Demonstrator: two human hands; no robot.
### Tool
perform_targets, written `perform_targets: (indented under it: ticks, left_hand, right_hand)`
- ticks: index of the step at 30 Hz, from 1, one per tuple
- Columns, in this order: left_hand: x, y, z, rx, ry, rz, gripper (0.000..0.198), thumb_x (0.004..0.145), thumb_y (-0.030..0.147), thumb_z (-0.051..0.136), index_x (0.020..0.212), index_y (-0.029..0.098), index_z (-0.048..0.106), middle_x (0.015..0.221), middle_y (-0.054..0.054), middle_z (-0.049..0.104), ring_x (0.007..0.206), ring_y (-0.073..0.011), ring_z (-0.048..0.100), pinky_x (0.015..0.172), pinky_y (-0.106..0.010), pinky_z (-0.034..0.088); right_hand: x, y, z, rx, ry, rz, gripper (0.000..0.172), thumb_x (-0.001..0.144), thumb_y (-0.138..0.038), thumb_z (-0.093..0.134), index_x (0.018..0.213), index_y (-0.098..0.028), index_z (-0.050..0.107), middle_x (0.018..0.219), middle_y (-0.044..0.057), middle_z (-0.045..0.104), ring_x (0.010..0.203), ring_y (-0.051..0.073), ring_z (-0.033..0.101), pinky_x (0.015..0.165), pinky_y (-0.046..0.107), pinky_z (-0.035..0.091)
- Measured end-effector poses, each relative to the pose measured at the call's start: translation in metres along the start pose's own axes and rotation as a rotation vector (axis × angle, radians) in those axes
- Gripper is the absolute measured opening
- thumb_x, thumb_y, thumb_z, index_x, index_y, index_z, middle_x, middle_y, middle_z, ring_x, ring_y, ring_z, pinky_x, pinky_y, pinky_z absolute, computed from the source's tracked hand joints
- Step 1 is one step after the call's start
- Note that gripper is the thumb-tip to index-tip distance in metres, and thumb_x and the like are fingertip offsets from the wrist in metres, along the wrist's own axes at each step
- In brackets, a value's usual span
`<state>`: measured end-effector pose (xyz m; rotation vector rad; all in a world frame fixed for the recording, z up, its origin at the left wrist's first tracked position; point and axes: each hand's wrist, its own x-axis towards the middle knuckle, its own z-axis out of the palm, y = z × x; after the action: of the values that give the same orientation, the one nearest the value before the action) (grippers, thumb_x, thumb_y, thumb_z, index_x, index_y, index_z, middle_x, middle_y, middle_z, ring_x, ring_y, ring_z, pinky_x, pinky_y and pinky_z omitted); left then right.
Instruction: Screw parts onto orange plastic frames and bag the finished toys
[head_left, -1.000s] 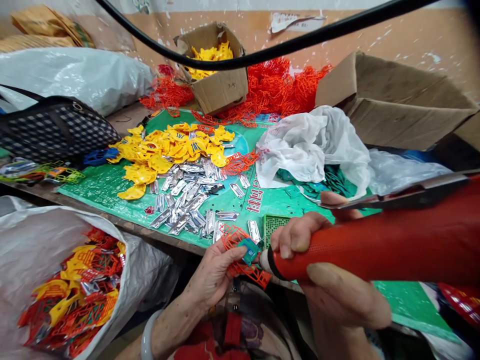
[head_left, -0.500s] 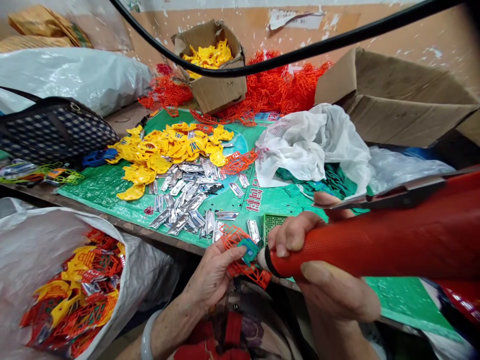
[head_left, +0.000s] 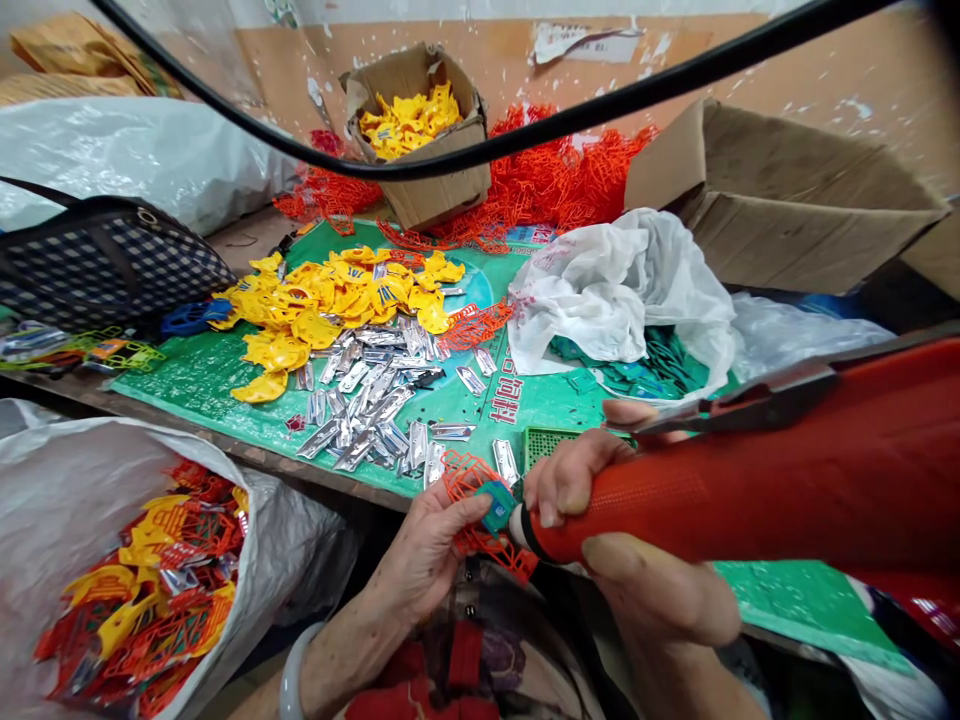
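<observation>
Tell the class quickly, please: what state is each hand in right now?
Left hand: closed, holding a red lattice piece and a small green piece.
Right hand: closed around a red tool.

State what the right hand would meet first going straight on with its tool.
Likely the green plastic piece in the left hand, by the white tip of the red tool; contact is unclear.

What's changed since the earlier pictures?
The right hand and red tool have shifted slightly left, toward the left hand; the black cable hangs lower. Nothing was picked up or let go. The left hand keeps its green piece; yellow parts lie as before.
</observation>
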<state>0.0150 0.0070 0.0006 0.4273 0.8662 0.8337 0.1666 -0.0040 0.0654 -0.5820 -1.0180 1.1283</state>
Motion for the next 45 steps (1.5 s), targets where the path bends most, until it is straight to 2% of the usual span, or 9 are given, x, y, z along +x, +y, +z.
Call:
perform_targets:
  ticks: [5,13,18,21,27,30,36,42,45]
  left_hand:
    - [0.000,-0.002,0.000,0.033,0.009,-0.021,0.019,0.069,0.022,0.079,0.083,0.013,0.070,0.073,-0.002,0.070,0.061,-0.0130,0.062,0.062,-0.025,0.052]
    - [0.001,-0.003,-0.003,0.021,0.002,-0.006,0.015,0.072,0.020,0.076,0.083,0.012,0.070,0.075,-0.004,0.070,0.064,-0.0129,0.061,0.064,-0.023,0.050]
    - [-0.001,0.001,-0.002,-0.018,-0.009,-0.010,0.018,0.074,0.021,0.077,0.089,0.013,0.071,0.076,-0.003,0.070,0.066,-0.0136,0.063,0.066,-0.025,0.053]
    - [-0.004,0.005,-0.003,-0.013,0.000,0.019,0.024,0.072,0.020,0.078,0.094,0.014,0.072,0.081,-0.004,0.072,0.069,-0.0145,0.064,0.067,-0.026,0.055]
    - [-0.008,0.003,-0.014,0.014,-0.004,-0.018,0.028,0.081,0.029,0.073,0.104,0.014,0.072,0.095,-0.010,0.074,0.072,-0.0173,0.067,0.061,-0.028,0.057]
    - [-0.007,0.001,-0.018,0.010,-0.018,-0.045,0.028,0.081,0.029,0.072,0.105,0.014,0.071,0.097,-0.011,0.074,0.075,-0.0180,0.068,0.066,-0.029,0.058]
    - [-0.013,0.003,-0.020,-0.023,-0.059,-0.040,0.030,0.076,0.025,0.078,0.103,0.014,0.071,0.094,-0.010,0.076,0.077,-0.0188,0.070,0.072,-0.030,0.059]
    - [-0.023,0.001,-0.017,-0.042,-0.006,-0.077,0.036,0.072,0.018,0.081,0.105,0.012,0.069,0.095,-0.012,0.078,0.075,-0.0197,0.073,0.071,-0.029,0.060]
    - [-0.023,0.000,-0.016,-0.048,0.062,-0.078,0.038,0.070,0.011,0.080,0.106,0.011,0.068,0.091,-0.012,0.079,0.071,-0.0214,0.074,0.066,-0.030,0.062]
  right_hand:
    - [-0.005,0.001,-0.002,-0.028,-0.087,0.046,0.056,0.077,-0.024,0.072,0.126,-0.038,0.047,0.080,-0.003,0.059,0.068,0.016,0.059,0.067,0.035,0.053]
    - [-0.005,0.006,0.001,-0.061,-0.054,0.014,0.047,0.079,-0.033,0.070,0.122,-0.035,0.051,0.075,-0.003,0.059,0.065,0.016,0.060,0.066,0.034,0.052]
    - [-0.002,0.003,-0.001,-0.032,-0.054,0.016,0.056,0.078,-0.028,0.072,0.127,-0.037,0.046,0.077,-0.005,0.059,0.065,0.015,0.059,0.067,0.034,0.053]
    - [0.006,-0.002,-0.005,-0.078,0.061,-0.003,0.059,0.073,-0.019,0.073,0.124,-0.035,0.049,0.078,-0.006,0.061,0.066,0.014,0.061,0.070,0.034,0.053]
    - [0.025,-0.004,-0.027,-0.285,0.325,-0.076,0.018,0.066,-0.012,0.073,0.080,-0.021,0.066,0.070,-0.003,0.062,0.060,0.013,0.058,0.062,0.032,0.049]
    - [0.030,-0.002,-0.044,-0.471,0.471,-0.081,0.018,0.061,-0.019,0.081,0.068,-0.017,0.065,0.070,-0.001,0.063,0.059,0.014,0.057,0.059,0.031,0.047]
    - [0.038,-0.017,-0.059,-0.792,0.622,-0.090,0.038,0.061,-0.038,0.082,0.086,-0.017,0.063,0.078,0.000,0.064,0.063,0.015,0.057,0.062,0.031,0.047]
    - [0.047,-0.033,-0.065,-0.935,0.516,-0.101,0.041,0.073,-0.044,0.070,0.105,-0.019,0.058,0.085,0.000,0.063,0.070,0.016,0.056,0.066,0.030,0.047]
    - [0.043,-0.031,-0.075,-0.945,0.465,-0.068,0.051,0.078,-0.044,0.066,0.121,-0.020,0.053,0.099,0.005,0.066,0.082,0.018,0.060,0.071,0.031,0.049]
